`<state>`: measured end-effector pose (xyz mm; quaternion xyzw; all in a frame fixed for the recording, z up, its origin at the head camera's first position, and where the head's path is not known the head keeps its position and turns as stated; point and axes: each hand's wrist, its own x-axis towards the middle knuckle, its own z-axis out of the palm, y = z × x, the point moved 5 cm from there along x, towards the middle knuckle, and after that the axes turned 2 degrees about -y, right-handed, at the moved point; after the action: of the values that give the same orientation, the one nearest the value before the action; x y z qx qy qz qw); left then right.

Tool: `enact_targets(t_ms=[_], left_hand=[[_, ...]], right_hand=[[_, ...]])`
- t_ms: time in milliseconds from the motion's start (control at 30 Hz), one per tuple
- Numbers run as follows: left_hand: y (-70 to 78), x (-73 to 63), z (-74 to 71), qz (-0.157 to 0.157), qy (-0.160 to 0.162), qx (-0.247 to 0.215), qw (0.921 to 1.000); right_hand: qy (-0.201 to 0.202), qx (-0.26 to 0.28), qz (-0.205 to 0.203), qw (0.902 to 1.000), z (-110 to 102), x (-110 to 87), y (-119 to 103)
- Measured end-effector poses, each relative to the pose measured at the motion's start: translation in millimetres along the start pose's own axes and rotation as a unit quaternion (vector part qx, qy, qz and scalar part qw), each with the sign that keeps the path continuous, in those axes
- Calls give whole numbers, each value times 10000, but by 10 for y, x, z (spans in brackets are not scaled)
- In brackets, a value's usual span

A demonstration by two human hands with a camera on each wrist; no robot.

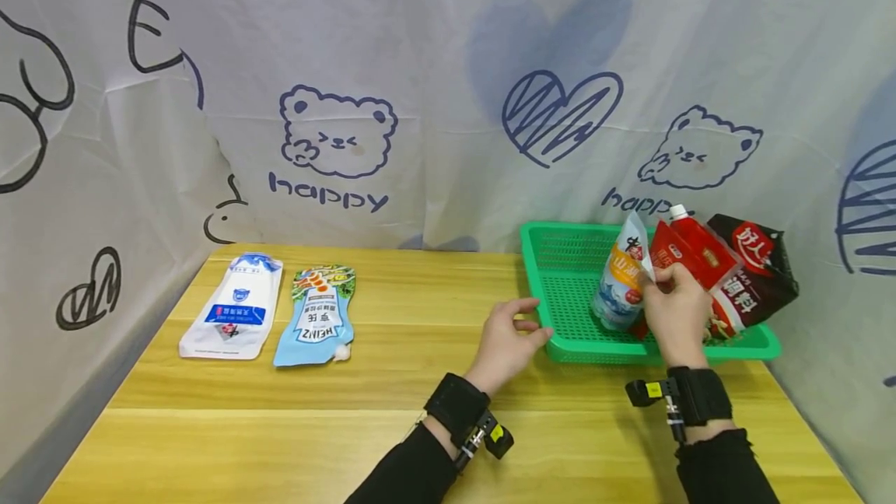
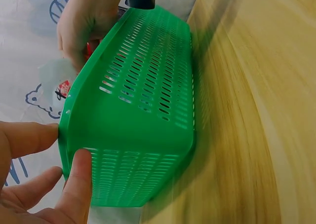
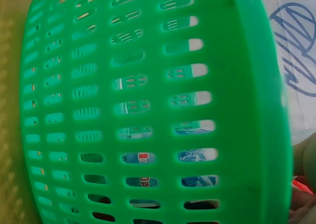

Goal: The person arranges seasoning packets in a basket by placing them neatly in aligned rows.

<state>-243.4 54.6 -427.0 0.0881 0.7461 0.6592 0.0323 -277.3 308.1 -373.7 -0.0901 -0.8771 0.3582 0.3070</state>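
Note:
My left hand holds the front-left corner of the green plastic basket, fingertips at its rim. Inside the basket, a white, orange and blue seasoning bag stands up, leaning slightly. My right hand pinches that bag by its right edge. Beside the hand lie a red spouted pouch and a dark brown and red seasoning bag, both propped against the basket's right end. Through the slots in the right wrist view, parts of the blue bag show; the right fingers are mostly hidden there.
On the left of the wooden table lie a white and blue bag and a light-blue Heinz pouch with a white cap. A printed cloth hangs behind the table and at its sides.

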Motion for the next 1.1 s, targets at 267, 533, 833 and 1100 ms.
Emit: enact_targets(t_ms=[267,533,833,1100], left_hand=[[20,-15,19,-30,-74,-30,10000],[37,-23,23,-65,-78,-21,9999],[57,-10,11,-157,30,-56,9999],[52,-9,14,-328,25,-107,9994]], right_hand=[[-445,13,133,9989,105,42,23],[-1008,-92,523,9935,199,30,57],[-921,26,629,9938,110,-22,42],[-716,226,404,9964,-1,-152,-80]])
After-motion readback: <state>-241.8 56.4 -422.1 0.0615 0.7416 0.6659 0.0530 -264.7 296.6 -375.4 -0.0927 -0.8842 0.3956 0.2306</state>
